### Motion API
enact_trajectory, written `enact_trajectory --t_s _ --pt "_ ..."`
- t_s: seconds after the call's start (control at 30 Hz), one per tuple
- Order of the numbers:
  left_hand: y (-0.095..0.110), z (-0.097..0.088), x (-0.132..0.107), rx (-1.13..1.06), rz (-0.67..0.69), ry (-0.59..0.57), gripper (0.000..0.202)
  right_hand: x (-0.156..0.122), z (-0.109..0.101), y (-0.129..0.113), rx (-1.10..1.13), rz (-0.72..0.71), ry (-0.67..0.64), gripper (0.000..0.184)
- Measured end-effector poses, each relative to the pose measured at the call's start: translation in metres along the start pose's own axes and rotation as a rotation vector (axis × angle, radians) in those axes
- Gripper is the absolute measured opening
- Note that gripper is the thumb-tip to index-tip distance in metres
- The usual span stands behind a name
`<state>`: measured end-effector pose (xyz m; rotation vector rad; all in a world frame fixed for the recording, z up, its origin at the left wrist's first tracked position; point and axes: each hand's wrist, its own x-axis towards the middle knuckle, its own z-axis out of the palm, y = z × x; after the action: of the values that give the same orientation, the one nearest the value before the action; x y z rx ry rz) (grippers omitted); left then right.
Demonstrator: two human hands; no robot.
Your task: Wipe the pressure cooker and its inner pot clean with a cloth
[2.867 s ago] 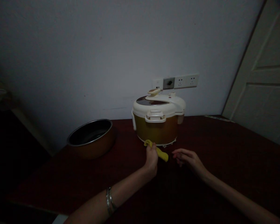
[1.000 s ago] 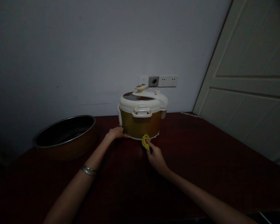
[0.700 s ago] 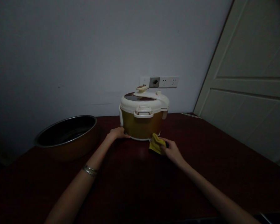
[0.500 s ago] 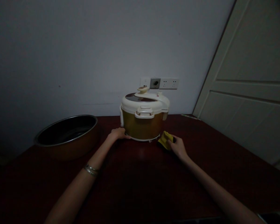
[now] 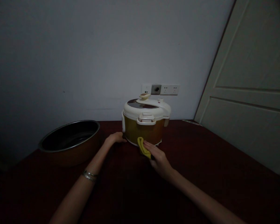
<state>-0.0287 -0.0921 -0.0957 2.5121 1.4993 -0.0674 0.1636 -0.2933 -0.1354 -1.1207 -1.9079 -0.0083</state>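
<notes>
Maroon tabletop (image 5: 200, 161): right hand (image 5: 159, 158) clutched the likely soft, limp yellow cloth (image 5: 143, 147) against the pressure cooker (image 5: 146, 124) ahead; left hand (image 5: 115, 137), unclenched, touched its base.

The yellow cloth (image 5: 143, 148) is bunched up low against the gold cooker (image 5: 146, 129), which stands upright, lid shut.

No writing here is clear enough to read.
</notes>
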Motion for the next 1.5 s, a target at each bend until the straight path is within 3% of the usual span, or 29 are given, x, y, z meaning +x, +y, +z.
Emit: enact_trajectory --t_s 0.1,0.17,0.27,0.43,0.53,0.67,0.77,0.87,0.97,1.07,1.17,1.3,1.4,1.5 --pt "-0.018 -0.009 0.000 0.030 -0.073 0.015 0.047 0.032 -0.010 -0.004 -0.247 -0.412 -0.106 0.043" --pt "-0.027 -0.013 -0.001 0.036 -0.106 0.040 0.049 0.054 -0.006 0.002 -0.386 -0.476 -0.122 0.038" --pt "-0.033 -0.016 -0.001 0.029 -0.123 0.062 0.048 0.070 0.020 0.017 -0.513 -0.417 -0.141 0.041" --pt "-0.032 -0.016 -0.001 0.001 -0.137 0.113 0.045 0.051 0.069 0.033 -0.588 -0.366 -0.251 0.047" --pt "-0.034 -0.019 -0.002 -0.025 -0.146 0.157 0.042 0.058 0.069 0.026 -0.595 -0.366 -0.234 0.050" --pt "-0.038 -0.023 -0.002 -0.070 -0.161 0.231 0.038 0.105 0.059 0.003 -0.650 -0.275 -0.085 0.060" --pt "-0.042 -0.023 0.000 -0.110 -0.165 0.302 0.036 0.128 0.069 -0.005 -0.724 -0.216 -0.037 0.062" --pt "-0.042 -0.023 0.003 -0.163 -0.140 0.387 0.035 0.116 0.088 0.003 -0.784 -0.242 -0.071 0.061" --pt "-0.037 -0.025 0.004 -0.218 -0.072 0.474 0.038 0.080 0.093 0.019 -0.800 -0.320 -0.141 0.058" --pt "-0.030 -0.027 0.005 -0.341 0.029 0.548 0.045 0.044 0.070 0.036 -0.789 -0.425 -0.203 0.054" --pt "-0.021 -0.027 0.007 -0.612 0.169 0.578 0.052 0.027 0.020 0.054 -0.791 -0.501 -0.226 0.050" --pt "-0.010 -0.027 0.004 -0.804 0.295 0.592 0.052 0.030 -0.045 0.081 -0.822 -0.479 -0.088 0.048" --pt "-0.005 -0.027 0.001 -0.813 0.317 0.648 0.050 0.029 -0.060 0.093 -0.810 -0.479 -0.007 0.046" --pt "-0.006 -0.026 0.002 -0.836 0.318 0.650 0.051 0.015 -0.049 0.097 -0.773 -0.497 -0.063 0.046"
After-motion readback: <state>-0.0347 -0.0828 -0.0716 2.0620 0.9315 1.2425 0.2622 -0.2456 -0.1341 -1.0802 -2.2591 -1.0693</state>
